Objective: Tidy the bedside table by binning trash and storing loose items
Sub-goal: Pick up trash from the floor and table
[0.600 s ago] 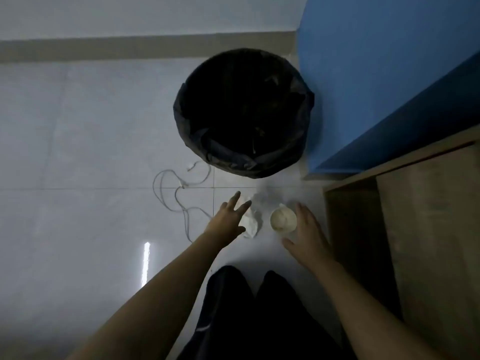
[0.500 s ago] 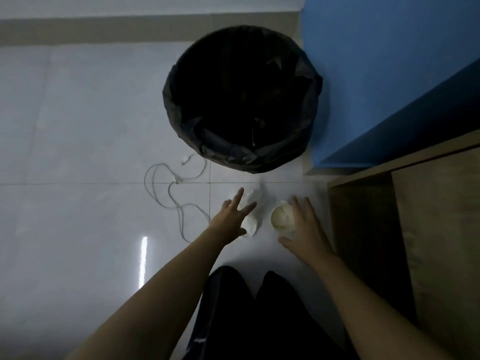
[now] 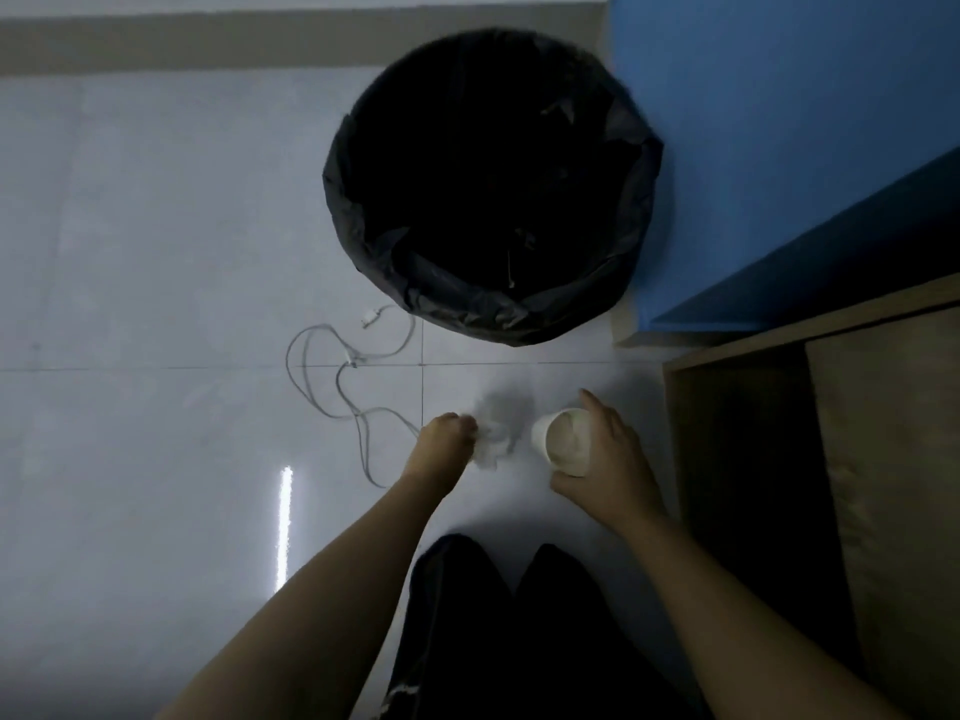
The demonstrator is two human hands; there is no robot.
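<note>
Nearest, on the pale tiled floor point(image 3: 156, 252), the left hand point(image 3: 441, 449) has curled closed on a crumpled white tissue point(image 3: 498, 433), blurred here. Just right of the tissue, the right hand point(image 3: 608, 459) wraps a small white paper cup point(image 3: 563, 441), fingers apparently half-closed. Beyond the tissue stands a round black-lined waste bin point(image 3: 493, 304).

Head-worn camera looks steeply down at floor point(image 3: 130, 252), fairly near.
</note>
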